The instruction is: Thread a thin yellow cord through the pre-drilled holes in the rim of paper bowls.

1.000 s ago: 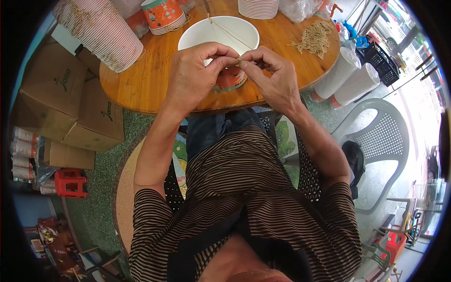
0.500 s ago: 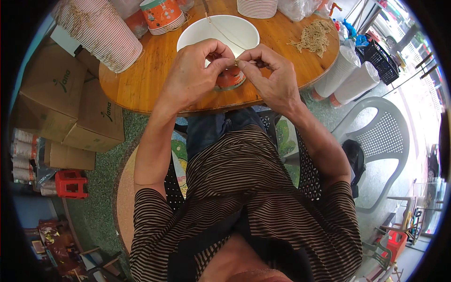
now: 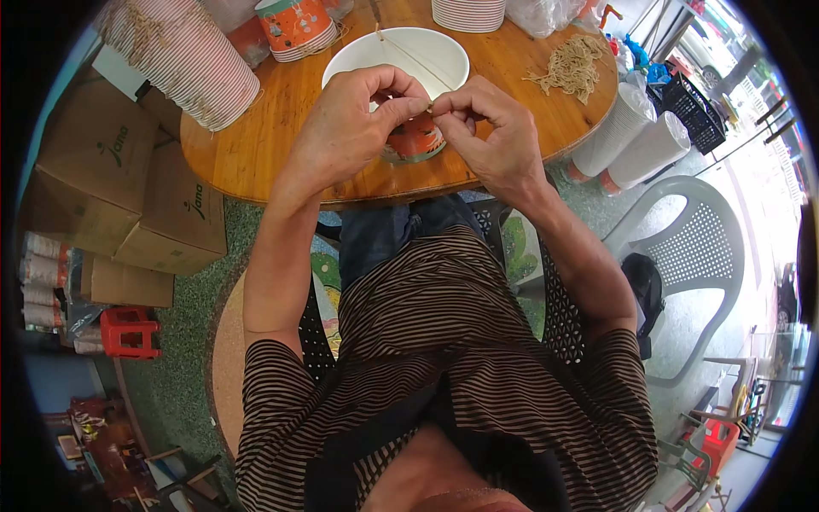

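A round paper bucket point(image 3: 416, 142), white inside and orange-printed outside, stands at the table's near edge. Pale thin cord point(image 3: 415, 61) stretches from the bucket's far rim across its mouth toward my hands. Above the near rim, my left hand point(image 3: 348, 128) pinches thumb against forefinger on the cord end. Opposite it, almost touching, my right hand point(image 3: 499, 141) pinches at the same spot. My fingers cover the exact point where the cord meets the near rim.
On the wooden table point(image 3: 256, 162) stand a tall stack of buckets point(image 3: 192, 68), orange-printed buckets point(image 3: 296, 27), a white stack point(image 3: 467, 13) and a heap of cords point(image 3: 573, 68). Cartons point(image 3: 94, 162) flank the left; a grey chair point(image 3: 695, 243) and wrapped stacks point(image 3: 644, 149) flank the right.
Both hands have shifted slightly while still pinching together. The cord across the bucket's mouth looks straighter, and more of the bucket's orange side shows below my fingers.
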{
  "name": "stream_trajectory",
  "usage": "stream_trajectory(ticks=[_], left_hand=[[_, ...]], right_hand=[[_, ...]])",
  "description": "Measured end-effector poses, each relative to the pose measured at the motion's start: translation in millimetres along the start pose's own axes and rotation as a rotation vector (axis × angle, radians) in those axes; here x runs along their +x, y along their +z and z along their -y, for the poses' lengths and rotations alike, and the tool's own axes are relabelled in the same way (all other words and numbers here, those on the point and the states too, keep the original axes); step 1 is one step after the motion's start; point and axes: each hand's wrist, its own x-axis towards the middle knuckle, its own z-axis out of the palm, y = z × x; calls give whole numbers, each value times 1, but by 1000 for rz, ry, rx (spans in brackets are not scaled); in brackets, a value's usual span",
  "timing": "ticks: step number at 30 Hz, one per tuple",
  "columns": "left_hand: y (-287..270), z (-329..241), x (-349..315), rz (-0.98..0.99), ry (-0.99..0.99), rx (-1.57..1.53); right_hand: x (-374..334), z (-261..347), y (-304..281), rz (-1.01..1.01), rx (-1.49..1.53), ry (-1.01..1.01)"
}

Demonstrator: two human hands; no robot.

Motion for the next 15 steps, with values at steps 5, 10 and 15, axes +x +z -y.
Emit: stream_trajectory(ticks=[5, 10, 15], left_hand=[[-1, 7, 3, -23, 52, 48], [1, 8, 5, -19, 47, 66], [6, 4, 4, -31, 33, 26]], right_hand=[[-1, 5, -1, 35, 17, 42], [-1, 9, -5, 52, 16, 37], [0, 1, -5, 32, 59, 52]])
